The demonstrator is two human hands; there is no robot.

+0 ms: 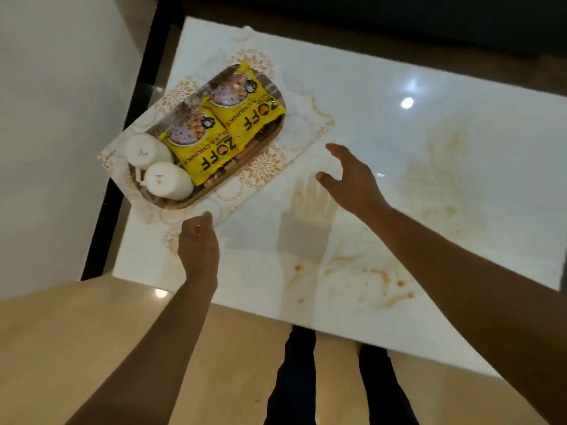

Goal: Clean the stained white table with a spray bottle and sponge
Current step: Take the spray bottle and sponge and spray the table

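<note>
While both hands, left hand (pixel 198 240) and right hand (pixel 352 179), are hovering spread and empty, the wicker tray (pixel 260 142) risks tipping its upturned cups (pixel 168 180) if jolted.

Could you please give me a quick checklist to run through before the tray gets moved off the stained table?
1. Left hand at the near edge of the tray: ok; whether it grips yet: cannot tell.
2. Right hand on the tray: not ok, it is open, off to the tray's right.
3. Two white cups stable: cannot tell; they sit at the tray's near end.
4. Two yellow packets inside the tray: ok.
5. Patterned mat under the tray: not ok, it may drag along.
6. Spray bottle and sponge at hand: not ok, none in view.
</note>
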